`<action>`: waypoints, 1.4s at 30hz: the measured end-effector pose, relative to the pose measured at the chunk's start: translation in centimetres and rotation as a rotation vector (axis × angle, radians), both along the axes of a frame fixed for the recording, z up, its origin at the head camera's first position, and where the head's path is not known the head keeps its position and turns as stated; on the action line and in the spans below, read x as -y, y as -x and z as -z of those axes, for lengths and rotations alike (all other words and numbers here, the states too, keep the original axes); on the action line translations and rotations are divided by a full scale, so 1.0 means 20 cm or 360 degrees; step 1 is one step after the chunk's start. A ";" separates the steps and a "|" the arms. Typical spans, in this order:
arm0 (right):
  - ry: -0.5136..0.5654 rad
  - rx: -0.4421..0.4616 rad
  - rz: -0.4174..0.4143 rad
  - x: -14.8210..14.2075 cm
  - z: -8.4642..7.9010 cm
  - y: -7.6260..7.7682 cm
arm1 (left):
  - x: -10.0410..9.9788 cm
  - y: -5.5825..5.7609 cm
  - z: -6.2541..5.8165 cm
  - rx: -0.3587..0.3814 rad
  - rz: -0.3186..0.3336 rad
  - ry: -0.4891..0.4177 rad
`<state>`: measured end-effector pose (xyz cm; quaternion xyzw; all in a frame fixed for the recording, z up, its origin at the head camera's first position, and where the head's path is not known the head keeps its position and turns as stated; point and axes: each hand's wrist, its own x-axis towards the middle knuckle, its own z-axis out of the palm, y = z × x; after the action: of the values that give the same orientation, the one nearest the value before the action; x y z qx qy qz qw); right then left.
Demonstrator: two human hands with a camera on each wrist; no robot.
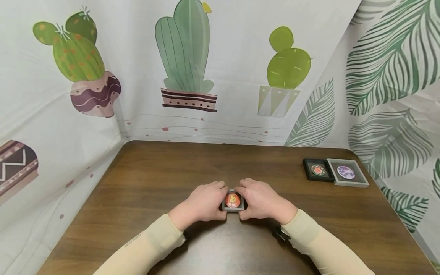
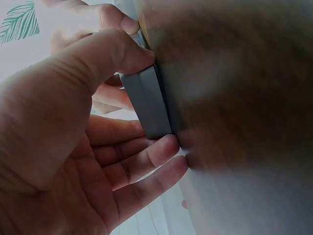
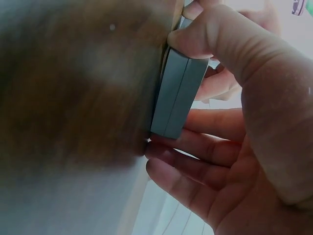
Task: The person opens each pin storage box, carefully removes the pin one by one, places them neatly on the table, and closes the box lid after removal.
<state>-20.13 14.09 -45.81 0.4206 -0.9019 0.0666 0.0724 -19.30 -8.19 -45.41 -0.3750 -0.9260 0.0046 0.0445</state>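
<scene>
A small square grey display frame [image 1: 233, 210] holding a round red badge [image 1: 232, 200] with a yellow figure is at the middle of the table. My left hand [image 1: 205, 201] grips its left side and my right hand [image 1: 260, 199] its right. Each thumb lies at a near corner, with fingers around the far end. In the left wrist view the frame's grey side wall [image 2: 150, 108] shows between thumb and fingers. A thin seam runs along the side wall [image 3: 177, 98] in the right wrist view. Whether the frame's underside fully touches the table cannot be told.
At the table's back right lie a black square frame [image 1: 308, 175] with a reddish round badge and a grey frame [image 1: 361, 182] with a purple one, side by side. The brown wooden table [image 1: 165, 164] meets a cactus-print cloth [image 1: 237, 68] behind it.
</scene>
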 end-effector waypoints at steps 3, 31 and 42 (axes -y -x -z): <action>0.0007 0.0002 -0.0004 0.00 0.00 0.01 | 0.00 0.00 0.00 0.0001 -0.0002 0.0003; 0.0028 -0.0021 -0.0025 -0.02 0.00 0.01 | 0.00 -0.01 0.00 -0.0028 -0.0002 0.0021; 0.0024 -0.0020 -0.0041 -0.02 0.00 0.01 | 0.00 -0.01 0.01 -0.0027 0.0000 0.0020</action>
<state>-20.33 14.39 -45.75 0.4320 -0.8954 0.0718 0.0804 -19.11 -8.14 -45.55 -0.3751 -0.9255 0.0136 0.0501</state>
